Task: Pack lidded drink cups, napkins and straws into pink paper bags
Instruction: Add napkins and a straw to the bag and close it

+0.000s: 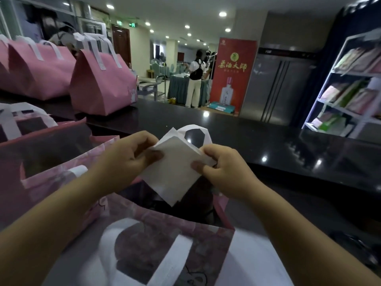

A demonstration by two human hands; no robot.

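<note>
Between the two hands is a small stack of white napkins (175, 172), square and flat, turned so that one corner points down. A second sheet's corner peeks out behind the top edge. The stack hangs directly above the mouth of the open pink bag (165, 228), not yet inside it.

The left hand (127, 153) pinches the stack's upper left edge, thumb on the near face and fingers curled behind. The right hand (222, 166) grips the right edge the same way, its thumb pressed flat on the paper. Both bare forearms reach in over the bag from the lower corners.

The bag's near wall carries a white handle (181, 250), and the far handle (193, 131) rises just behind the napkins. Its inside is too dark to make out. Left of this bag stands another open pink bag (51, 162). Beyond the bag runs a black counter (268, 141), with closed pink bags (103, 87) on it to the far left. Farther beyond the bag stands a red banner (233, 73), and far right a shelf (350, 89).
</note>
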